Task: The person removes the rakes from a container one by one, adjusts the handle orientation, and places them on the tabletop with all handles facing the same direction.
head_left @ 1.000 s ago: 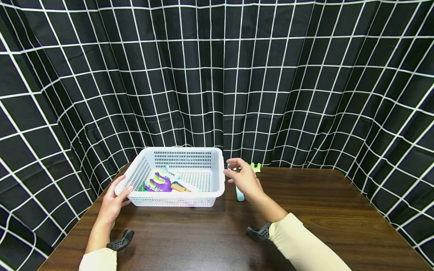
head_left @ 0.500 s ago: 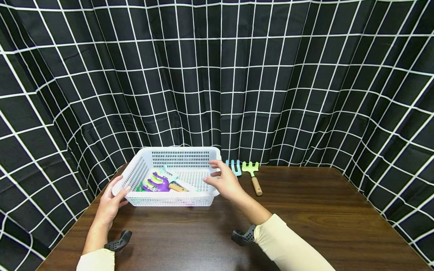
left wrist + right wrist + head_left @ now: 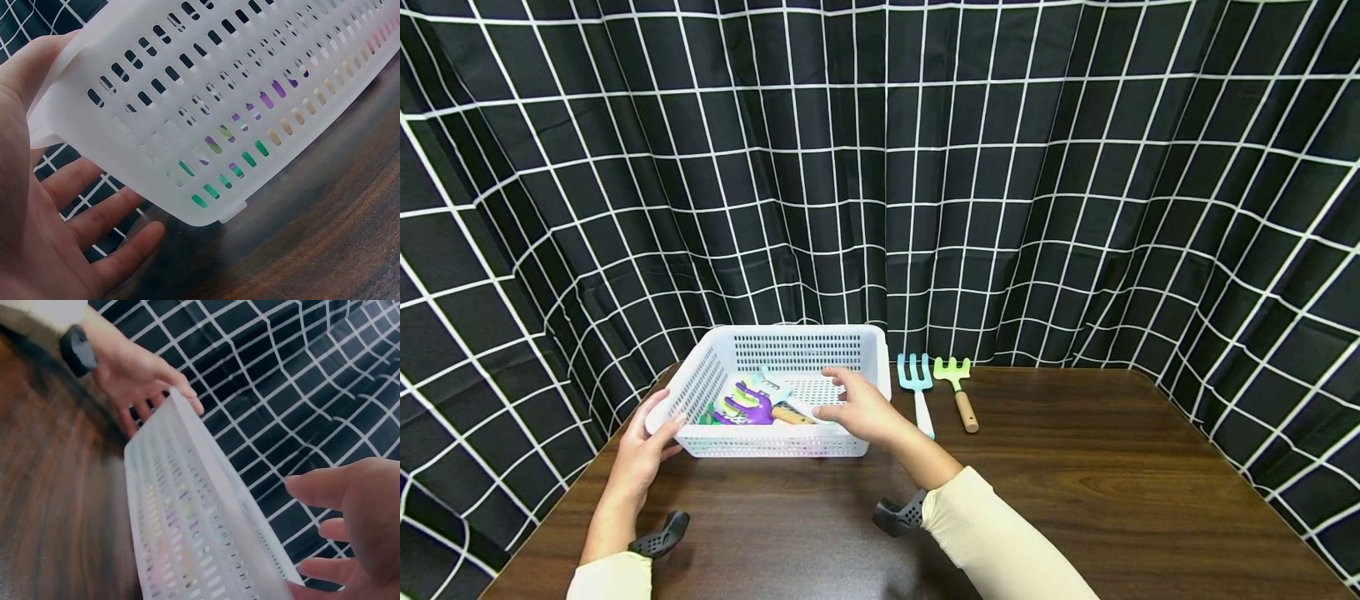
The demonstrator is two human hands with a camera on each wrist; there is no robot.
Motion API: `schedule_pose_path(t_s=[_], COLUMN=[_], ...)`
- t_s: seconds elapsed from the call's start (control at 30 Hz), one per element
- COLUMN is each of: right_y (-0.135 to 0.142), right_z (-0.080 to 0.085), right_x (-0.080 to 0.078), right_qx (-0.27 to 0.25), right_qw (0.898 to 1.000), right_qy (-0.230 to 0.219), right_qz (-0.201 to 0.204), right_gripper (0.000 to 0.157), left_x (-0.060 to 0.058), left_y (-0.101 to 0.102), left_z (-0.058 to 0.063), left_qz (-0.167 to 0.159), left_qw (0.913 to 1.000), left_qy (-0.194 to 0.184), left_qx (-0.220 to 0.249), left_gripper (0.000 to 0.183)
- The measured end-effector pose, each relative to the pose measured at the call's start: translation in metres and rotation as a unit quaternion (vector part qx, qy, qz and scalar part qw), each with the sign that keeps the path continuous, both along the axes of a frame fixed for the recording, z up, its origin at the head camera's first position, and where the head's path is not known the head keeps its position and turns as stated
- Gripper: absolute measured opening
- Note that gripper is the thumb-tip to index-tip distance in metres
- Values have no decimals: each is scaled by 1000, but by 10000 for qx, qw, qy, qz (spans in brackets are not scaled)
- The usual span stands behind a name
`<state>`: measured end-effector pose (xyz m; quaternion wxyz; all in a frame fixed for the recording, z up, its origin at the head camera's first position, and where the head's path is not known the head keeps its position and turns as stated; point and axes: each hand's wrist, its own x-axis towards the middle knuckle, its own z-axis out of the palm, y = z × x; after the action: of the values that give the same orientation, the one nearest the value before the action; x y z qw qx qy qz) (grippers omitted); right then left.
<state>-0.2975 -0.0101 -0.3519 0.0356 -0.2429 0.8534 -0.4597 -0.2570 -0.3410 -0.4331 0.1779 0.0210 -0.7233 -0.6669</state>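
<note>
My left hand (image 3: 638,454) grips the near left corner of a white slotted plastic basket (image 3: 775,443), thumb over the rim. In the left wrist view the fingers lie loosely outside the wall. My right hand (image 3: 863,410) hovers over the right part of the basket, fingers spread and holding nothing. Inside, toward the left, a purple hand fork (image 3: 758,410) with a wooden handle lies across other toy garden tools. A pale blue tool (image 3: 771,387) and something green (image 3: 709,414) show there too. The basket's front wall hides their lower parts.
Right of the basket a blue fork (image 3: 915,382) with a white handle lies beside a green fork (image 3: 955,379) with a wooden handle. All rest on a dark wooden table (image 3: 1097,467). A black curtain with white grid lines (image 3: 970,208) closes off the back and sides.
My right hand has moved left, from beside the blue fork, across the basket's right rim to above its inside. Both forks on the table have come into view. My left hand keeps its grip.
</note>
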Motion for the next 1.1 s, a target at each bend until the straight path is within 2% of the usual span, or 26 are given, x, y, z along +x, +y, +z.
schedule_pose_path(t_s=[0.13,0.37,0.5,0.73,1.1], right_y=[-6,-11,-13,-20,-25], right_z=[-1,-3,-5,-11,-18], right_x=[-9,-21,-27,-37,-43], right_qx=[216,311,268,283,370], right_qw=[9997,9983,9972,9955,9915], right_qy=[-38,-417,-601,-811,-1158], right_qz=[101,263,343,403,462], right_gripper=[59,58,58,56,55], left_x=[-1,-1,-1,0,-3], left_y=[-1,-3,-4,-4,-2], left_z=[2,3,2,0,-1], left_qz=[63,195,212,71,124], left_qw=[9998,9988,9988,9999,9995], left_qy=[-20,-97,-96,-11,-72], left_qx=[-183,-432,-430,-109,-270], left_gripper=[61,61,60,60,61])
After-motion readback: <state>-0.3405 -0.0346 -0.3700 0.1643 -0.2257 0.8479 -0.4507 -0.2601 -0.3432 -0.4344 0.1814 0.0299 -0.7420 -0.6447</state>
